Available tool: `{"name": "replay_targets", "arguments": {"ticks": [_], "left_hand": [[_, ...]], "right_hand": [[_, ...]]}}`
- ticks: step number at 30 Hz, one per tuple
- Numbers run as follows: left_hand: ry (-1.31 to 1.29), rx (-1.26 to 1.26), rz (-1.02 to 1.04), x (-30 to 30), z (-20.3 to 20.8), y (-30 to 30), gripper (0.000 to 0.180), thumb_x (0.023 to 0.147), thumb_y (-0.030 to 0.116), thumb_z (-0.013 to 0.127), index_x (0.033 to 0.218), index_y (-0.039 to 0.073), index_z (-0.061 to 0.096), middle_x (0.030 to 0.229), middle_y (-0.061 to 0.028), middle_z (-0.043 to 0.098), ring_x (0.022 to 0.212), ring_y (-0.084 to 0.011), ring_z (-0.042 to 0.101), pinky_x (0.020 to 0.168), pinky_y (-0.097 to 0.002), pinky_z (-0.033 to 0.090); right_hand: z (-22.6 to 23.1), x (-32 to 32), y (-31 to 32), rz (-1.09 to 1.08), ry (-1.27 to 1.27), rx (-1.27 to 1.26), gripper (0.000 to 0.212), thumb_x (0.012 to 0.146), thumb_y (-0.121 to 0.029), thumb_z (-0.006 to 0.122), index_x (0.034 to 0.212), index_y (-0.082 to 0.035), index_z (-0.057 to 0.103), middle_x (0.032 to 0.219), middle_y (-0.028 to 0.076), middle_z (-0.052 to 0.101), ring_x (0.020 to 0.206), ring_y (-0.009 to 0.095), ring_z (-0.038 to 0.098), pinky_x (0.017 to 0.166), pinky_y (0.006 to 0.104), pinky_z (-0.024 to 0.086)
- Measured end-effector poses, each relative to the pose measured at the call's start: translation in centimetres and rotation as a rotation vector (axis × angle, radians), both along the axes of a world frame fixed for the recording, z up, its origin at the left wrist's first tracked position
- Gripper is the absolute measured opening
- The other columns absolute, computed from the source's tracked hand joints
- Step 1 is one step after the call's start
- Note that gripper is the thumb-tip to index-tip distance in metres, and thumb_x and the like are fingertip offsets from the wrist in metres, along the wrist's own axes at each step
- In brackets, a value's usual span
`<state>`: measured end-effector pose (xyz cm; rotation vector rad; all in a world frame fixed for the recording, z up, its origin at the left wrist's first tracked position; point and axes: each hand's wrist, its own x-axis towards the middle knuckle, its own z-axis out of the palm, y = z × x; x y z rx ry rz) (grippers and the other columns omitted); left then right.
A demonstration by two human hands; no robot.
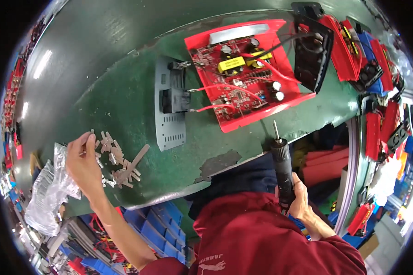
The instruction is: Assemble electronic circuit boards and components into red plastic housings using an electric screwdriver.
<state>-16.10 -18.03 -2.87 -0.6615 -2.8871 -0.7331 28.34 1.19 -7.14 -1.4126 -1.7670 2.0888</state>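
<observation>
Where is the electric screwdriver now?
The electric screwdriver is right of centre in the head view, in the right hand, below the open red housing.

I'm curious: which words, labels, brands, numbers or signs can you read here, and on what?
I don't copy wording, but print shows here:
Maroon top: pale lettering and an emblem.
Left yellow block: dark print, too small to read.
Black screwdriver: pale mark, too small to read.
Anything farther off: too blurred.

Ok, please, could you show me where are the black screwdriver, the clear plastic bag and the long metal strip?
Black screwdriver (pixel 283 166): head view, middle of its body.
Clear plastic bag (pixel 47 198): head view, its crumpled middle.
Long metal strip (pixel 141 156): head view, middle of its length.
</observation>
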Motion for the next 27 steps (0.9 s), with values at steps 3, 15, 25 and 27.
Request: {"name": "replay_targets", "arguments": {"ticks": [3, 15, 25, 27], "left_hand": [[0.073, -0.084, -0.041, -0.1, -0.4, -0.6, 0.017, 0.096, 0.014, 0.066, 0.105, 0.001, 0.070, 0.099, -0.0083, 0.068, 0.079, -0.0197, 0.066, 0.071, -0.0313, 0.051], [-0.416, 0.424, -0.494, 11.6, 5.0, 11.1, 0.022, 0.099, -0.002, 0.053, 0.117, -0.004, 0.067, 0.091, -0.0103, 0.067, 0.076, -0.0156, 0.067, 0.072, -0.0264, 0.054], [-0.349, -0.013, -0.670, 12.5, 4.8, 16.3, 0.012, 0.096, 0.003, 0.064, 0.104, -0.005, 0.069, 0.091, -0.0051, 0.067, 0.081, -0.0103, 0.061, 0.075, -0.0241, 0.050], [-0.293, -0.084, -0.768, 12.0, 4.5, 16.8, 0.013, 0.096, 0.003, 0.064, 0.105, -0.006, 0.068, 0.091, -0.0048, 0.065, 0.080, -0.0103, 0.061, 0.075, -0.0239, 0.050]], "right_hand": [[0.6, -0.5, -0.3, 0.002, -0.018, -0.006, 0.083, 0.095, -0.076, 0.029, 0.124, -0.001, 0.050, 0.073, 0.007, 0.060, 0.057, 0.010, 0.051, 0.050, 0.0241, 0.038], [1.6, -2.1, -1.2, 0.145, 0.068, 0.055, 0.075, 0.103, -0.060, 0.025, 0.135, 0.004, 0.047, 0.078, 0.006, 0.063, 0.063, 0.013, 0.055, 0.059, 0.0285, 0.043], [1.3, -3.5, -1.2, 0.170, 0.256, 0.100, 0.041, 0.107, -0.024, 0.036, 0.137, 0.003, 0.044, 0.086, 0.025, 0.063, 0.073, 0.037, 0.064, 0.069, 0.0426, 0.048], [0.8, -3.7, -1.2, 0.144, 0.288, 0.096, 0.042, 0.107, -0.027, 0.036, 0.135, 0.003, 0.045, 0.081, 0.026, 0.062, 0.073, 0.040, 0.065, 0.069, 0.0463, 0.048]]}}
